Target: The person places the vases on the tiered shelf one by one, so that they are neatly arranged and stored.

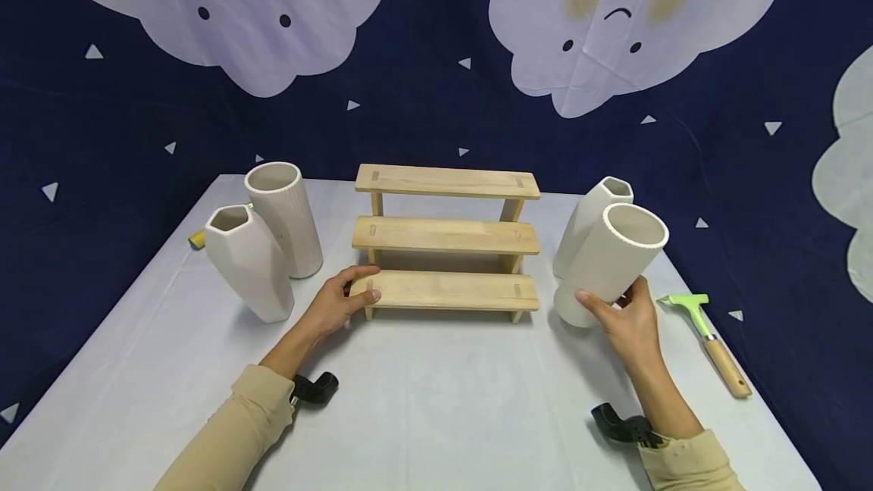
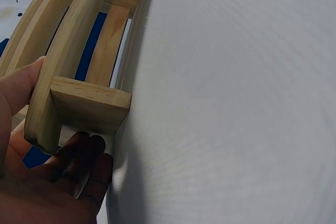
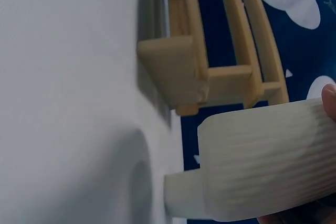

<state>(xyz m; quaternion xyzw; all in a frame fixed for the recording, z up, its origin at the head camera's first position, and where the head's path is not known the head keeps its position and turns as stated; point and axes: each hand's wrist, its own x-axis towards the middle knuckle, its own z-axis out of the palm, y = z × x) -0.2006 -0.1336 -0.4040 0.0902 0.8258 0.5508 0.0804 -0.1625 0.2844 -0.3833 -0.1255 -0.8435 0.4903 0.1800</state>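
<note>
A three-tier wooden shelf stand is at the middle of the table. My left hand grips the left end of its lowest board, and in the left wrist view the fingers curl beneath the board end. On the right, my right hand holds a white ribbed cylindrical vase around its lower part, tilted to the right. In the right wrist view, the base of this ribbed vase is raised off the tabletop. Just behind it stands a white faceted vase, partly hidden.
Another faceted vase and a second ribbed vase stand left of the stand. A yellow-ended item lies partly hidden behind them. A green-headed tool with a wooden handle lies near the table's right edge. Dark blue cloud-printed cloth hangs behind.
</note>
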